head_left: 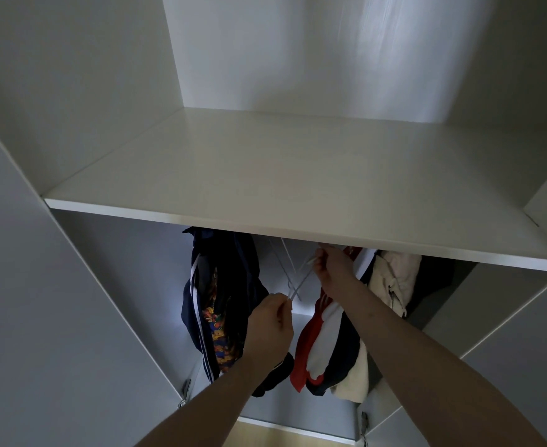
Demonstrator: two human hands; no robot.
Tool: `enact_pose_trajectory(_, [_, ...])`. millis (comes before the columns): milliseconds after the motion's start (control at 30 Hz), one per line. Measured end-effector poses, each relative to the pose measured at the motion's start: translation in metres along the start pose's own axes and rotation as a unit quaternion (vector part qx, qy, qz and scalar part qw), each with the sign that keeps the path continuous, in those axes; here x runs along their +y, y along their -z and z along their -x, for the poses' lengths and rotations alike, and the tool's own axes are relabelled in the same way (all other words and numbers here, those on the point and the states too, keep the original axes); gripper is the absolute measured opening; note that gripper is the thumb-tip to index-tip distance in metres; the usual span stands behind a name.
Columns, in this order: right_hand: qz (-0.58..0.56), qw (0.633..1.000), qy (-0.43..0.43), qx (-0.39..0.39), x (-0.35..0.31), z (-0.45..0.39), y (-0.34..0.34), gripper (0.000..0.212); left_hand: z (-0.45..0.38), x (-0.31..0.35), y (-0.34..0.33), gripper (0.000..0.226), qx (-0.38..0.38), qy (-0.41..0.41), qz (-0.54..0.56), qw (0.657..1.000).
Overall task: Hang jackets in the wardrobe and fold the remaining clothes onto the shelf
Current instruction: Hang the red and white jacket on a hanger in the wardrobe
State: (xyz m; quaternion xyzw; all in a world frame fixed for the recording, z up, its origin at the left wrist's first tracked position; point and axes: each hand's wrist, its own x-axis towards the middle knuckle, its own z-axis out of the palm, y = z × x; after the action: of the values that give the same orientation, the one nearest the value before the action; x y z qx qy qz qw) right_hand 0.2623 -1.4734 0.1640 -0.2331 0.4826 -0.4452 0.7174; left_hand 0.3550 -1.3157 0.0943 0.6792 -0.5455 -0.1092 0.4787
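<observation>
Far left of both hands stands an open white wardrobe door point(24, 285), with two metal hinges at its lower inner edge. Just left of the left hand point(270, 327) hangs one navy jacket point(201, 304) with white stripes, a patterned orange lining showing inside it. The left hand pinches the lower end of a thin white hanger point(293, 293); two such hangers cross each other in the gap between the hands. Up and to the right, the right hand point(332, 267) grips the upper end of the hanger, close under the front edge of the shelf point(282, 175). Below and right of the right hand hangs one red, white and navy jacket point(322, 337), touching the forearm. Right of that hangs one cream garment point(394, 279) beside something dark I cannot make out. The shelf above the hands is flat, white and wide. Open room lies between the two jacket groups, where the hands work. The right door panel frames the far right.
</observation>
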Motion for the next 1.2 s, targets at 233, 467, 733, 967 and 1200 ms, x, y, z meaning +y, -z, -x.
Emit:
enact_pose_trajectory(233, [0.216, 0.970, 0.102, 0.053, 0.017, 0.017, 0.029, 0.020, -0.007, -0.008, 0.005, 0.029, -0.061, 0.085, -0.075, 0.992])
enact_pose_trajectory(467, [0.231, 0.953, 0.184, 0.058, 0.019, 0.050, 0.063, 0.037, -0.013, -0.012, 0.009, 0.041, -0.125, 0.121, -0.176, 0.969])
enact_pose_trajectory(733, [0.260, 0.945, 0.188, 0.057, 0.041, 0.115, 0.099, 0.029, -0.015, -0.011, -0.002, 0.025, -0.190, 0.150, -0.132, 0.961])
enact_pose_trajectory(967, [0.262, 0.952, 0.133, 0.089, 0.063, 0.201, 0.137, 0.032, 0.002, -0.019, 0.010, 0.036, -0.263, 0.129, -0.040, 0.955])
enact_pose_trajectory(1200, [0.325, 0.934, 0.103, 0.112, 0.100, 0.340, 0.176, 0.038, 0.053, -0.017, 0.045, 0.028, -0.351, 0.009, 0.007, 0.936])
